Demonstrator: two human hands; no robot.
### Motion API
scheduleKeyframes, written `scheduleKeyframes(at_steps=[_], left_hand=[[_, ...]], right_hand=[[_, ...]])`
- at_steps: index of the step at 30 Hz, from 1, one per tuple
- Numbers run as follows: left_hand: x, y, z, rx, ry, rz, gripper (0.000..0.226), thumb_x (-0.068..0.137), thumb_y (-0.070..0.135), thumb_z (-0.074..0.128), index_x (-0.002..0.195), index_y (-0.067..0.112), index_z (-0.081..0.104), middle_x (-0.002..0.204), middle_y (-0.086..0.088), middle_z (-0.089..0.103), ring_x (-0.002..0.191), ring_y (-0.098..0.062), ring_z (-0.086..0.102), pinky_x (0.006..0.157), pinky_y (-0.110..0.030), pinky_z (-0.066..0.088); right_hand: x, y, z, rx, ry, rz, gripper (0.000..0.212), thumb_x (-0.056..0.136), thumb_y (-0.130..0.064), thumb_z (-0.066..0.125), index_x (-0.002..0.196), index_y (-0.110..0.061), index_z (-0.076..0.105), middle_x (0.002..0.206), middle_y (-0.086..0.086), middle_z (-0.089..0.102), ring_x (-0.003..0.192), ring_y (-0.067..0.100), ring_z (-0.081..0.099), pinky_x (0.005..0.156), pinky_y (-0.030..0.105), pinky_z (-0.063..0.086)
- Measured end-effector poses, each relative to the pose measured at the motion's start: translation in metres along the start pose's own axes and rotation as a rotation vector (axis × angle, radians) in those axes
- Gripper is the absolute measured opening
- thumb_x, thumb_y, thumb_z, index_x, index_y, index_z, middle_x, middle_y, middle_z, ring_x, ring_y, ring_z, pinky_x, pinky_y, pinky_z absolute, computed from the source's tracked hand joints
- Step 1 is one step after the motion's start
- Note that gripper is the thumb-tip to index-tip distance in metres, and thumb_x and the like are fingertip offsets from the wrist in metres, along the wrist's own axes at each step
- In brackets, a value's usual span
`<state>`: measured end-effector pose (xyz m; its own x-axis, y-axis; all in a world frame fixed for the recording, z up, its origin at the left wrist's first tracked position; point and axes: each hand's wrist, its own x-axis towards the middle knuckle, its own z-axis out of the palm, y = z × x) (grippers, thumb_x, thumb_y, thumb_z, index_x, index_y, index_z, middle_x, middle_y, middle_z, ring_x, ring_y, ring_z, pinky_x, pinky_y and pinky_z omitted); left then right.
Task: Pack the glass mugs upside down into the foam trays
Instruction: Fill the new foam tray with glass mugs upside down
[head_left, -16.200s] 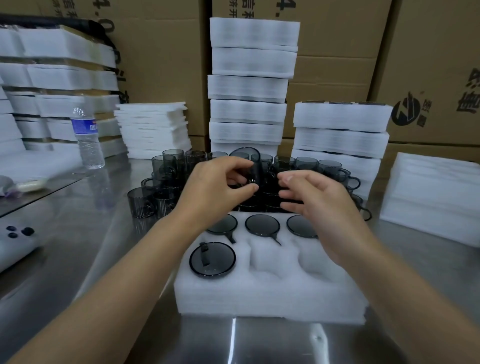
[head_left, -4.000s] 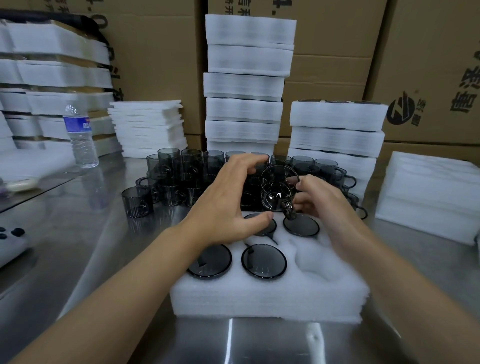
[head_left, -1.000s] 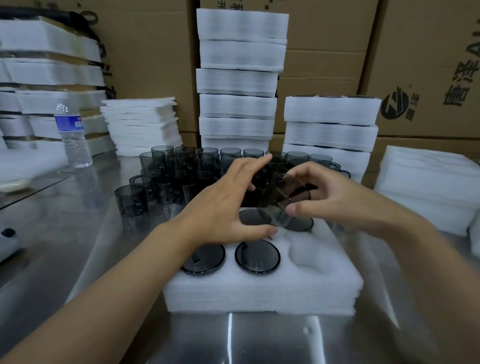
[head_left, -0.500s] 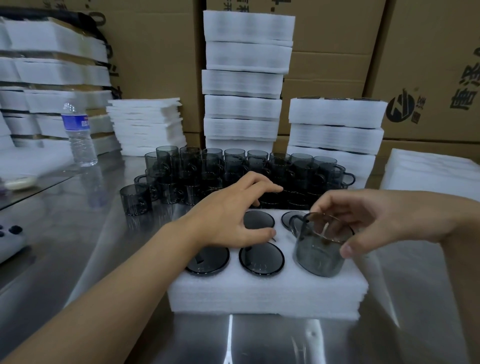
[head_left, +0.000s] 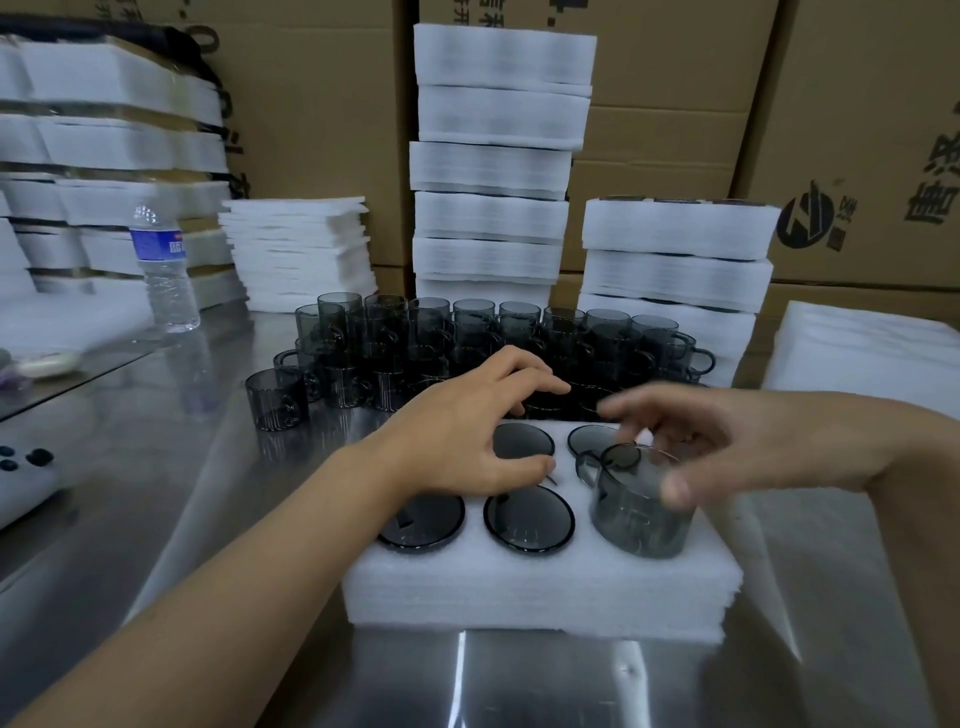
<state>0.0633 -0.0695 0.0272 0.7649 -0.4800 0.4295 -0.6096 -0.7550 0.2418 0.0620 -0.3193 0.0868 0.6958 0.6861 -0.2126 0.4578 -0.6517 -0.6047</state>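
A white foam tray lies on the steel table in front of me. Several smoky glass mugs sit upside down in its slots, among them the front-left mug and the front-middle mug. One more glass mug stands base up in the front-right slot, still rising well above the foam. My right hand, blurred, holds it near the top, thumb in front and fingers behind. My left hand rests flat on the tray's back-left part, fingers apart and holding nothing. Behind the tray is a cluster of loose upright mugs.
Stacks of foam trays and cardboard boxes rise behind the mugs. A pile of foam sheets lies at the right, another at the back left. A water bottle stands at the left, near a grey device.
My right hand carried the mug from above the tray's back down into the front-right slot, base up. My left hand stayed on the tray.
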Motion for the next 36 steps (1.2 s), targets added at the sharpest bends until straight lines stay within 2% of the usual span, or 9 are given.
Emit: scheduleKeyframes(at_steps=[3, 6, 10, 12, 19, 25, 29, 32, 36], left_hand=[[0.001, 0.000, 0.001, 0.036, 0.010, -0.023, 0.053, 0.083, 0.042, 0.056, 0.133, 0.034, 0.044, 0.132, 0.024, 0.033, 0.100, -0.007, 0.055, 0.081, -0.038, 0.050], [0.003, -0.001, 0.001, 0.087, 0.055, -0.070, 0.043, 0.089, 0.034, 0.053, 0.131, 0.029, 0.047, 0.128, 0.016, 0.042, 0.107, -0.010, 0.052, 0.087, -0.036, 0.047], [0.004, -0.002, 0.001, 0.103, 0.049, -0.141, 0.037, 0.093, 0.032, 0.049, 0.129, 0.025, 0.052, 0.121, 0.007, 0.054, 0.110, -0.011, 0.046, 0.094, -0.036, 0.041], [0.005, -0.003, 0.002, 0.113, 0.033, -0.161, 0.038, 0.094, 0.033, 0.048, 0.131, 0.024, 0.052, 0.122, 0.007, 0.055, 0.111, -0.011, 0.046, 0.094, -0.035, 0.041], [0.006, -0.005, 0.004, 0.068, -0.061, -0.203, 0.039, 0.095, 0.037, 0.049, 0.132, 0.024, 0.052, 0.124, 0.004, 0.053, 0.115, -0.012, 0.043, 0.099, -0.032, 0.036], [0.006, -0.005, 0.005, 0.034, -0.086, -0.199, 0.031, 0.094, 0.034, 0.049, 0.122, 0.024, 0.057, 0.115, 0.007, 0.053, 0.109, -0.011, 0.043, 0.095, -0.028, 0.035], [0.006, -0.004, 0.004, 0.044, -0.100, -0.213, 0.034, 0.093, 0.032, 0.048, 0.125, 0.023, 0.056, 0.115, 0.006, 0.054, 0.108, -0.011, 0.045, 0.096, -0.032, 0.038], [0.006, -0.003, 0.004, 0.033, -0.135, -0.239, 0.036, 0.093, 0.032, 0.047, 0.127, 0.024, 0.055, 0.118, 0.005, 0.056, 0.110, -0.012, 0.046, 0.097, -0.034, 0.039], [0.007, -0.003, 0.004, -0.011, -0.158, -0.279, 0.038, 0.091, 0.031, 0.048, 0.128, 0.026, 0.054, 0.121, 0.005, 0.057, 0.109, -0.013, 0.050, 0.094, -0.034, 0.043]], right_hand=[[0.016, -0.011, 0.011, 0.120, 0.309, -0.101, 0.085, 0.041, -0.097, 0.046, 0.119, -0.063, 0.041, 0.116, -0.044, 0.051, 0.107, -0.024, 0.046, 0.089, 0.015, 0.039], [0.038, -0.020, 0.033, 0.107, 0.444, -0.145, 0.086, 0.058, -0.096, 0.029, 0.133, -0.055, 0.040, 0.134, -0.038, 0.040, 0.122, -0.019, 0.037, 0.107, 0.024, 0.031], [0.046, -0.020, 0.047, -0.169, 0.239, -0.022, 0.097, 0.063, -0.085, 0.013, 0.149, -0.040, 0.012, 0.156, -0.022, 0.011, 0.130, -0.012, 0.001, 0.118, 0.033, -0.002], [0.044, -0.018, 0.046, -0.172, 0.188, 0.029, 0.098, 0.063, -0.085, 0.011, 0.150, -0.039, 0.006, 0.157, -0.021, 0.002, 0.129, -0.012, -0.006, 0.117, 0.032, -0.008], [0.049, -0.020, 0.054, -0.297, 0.134, 0.046, 0.094, 0.067, -0.078, 0.010, 0.150, -0.036, -0.003, 0.159, -0.015, -0.001, 0.143, -0.001, -0.008, 0.116, 0.031, -0.010], [0.054, -0.016, 0.055, -0.283, 0.135, 0.018, 0.088, 0.073, -0.078, 0.015, 0.150, -0.041, -0.005, 0.159, -0.014, 0.012, 0.145, 0.004, 0.005, 0.120, 0.037, 0.003], [0.054, -0.016, 0.058, -0.341, 0.108, 0.042, 0.094, 0.066, -0.080, 0.012, 0.148, -0.040, -0.008, 0.158, -0.019, 0.002, 0.142, 0.000, -0.001, 0.116, 0.028, -0.006], [0.057, -0.015, 0.060, -0.381, 0.122, 0.050, 0.097, 0.065, -0.082, 0.010, 0.150, -0.037, -0.005, 0.158, -0.018, -0.003, 0.143, -0.001, -0.005, 0.118, 0.032, -0.006], [0.058, -0.011, 0.065, -0.435, 0.138, 0.057, 0.086, 0.078, -0.079, 0.015, 0.150, -0.037, -0.005, 0.158, -0.020, -0.007, 0.143, 0.000, -0.010, 0.116, 0.029, -0.011]])
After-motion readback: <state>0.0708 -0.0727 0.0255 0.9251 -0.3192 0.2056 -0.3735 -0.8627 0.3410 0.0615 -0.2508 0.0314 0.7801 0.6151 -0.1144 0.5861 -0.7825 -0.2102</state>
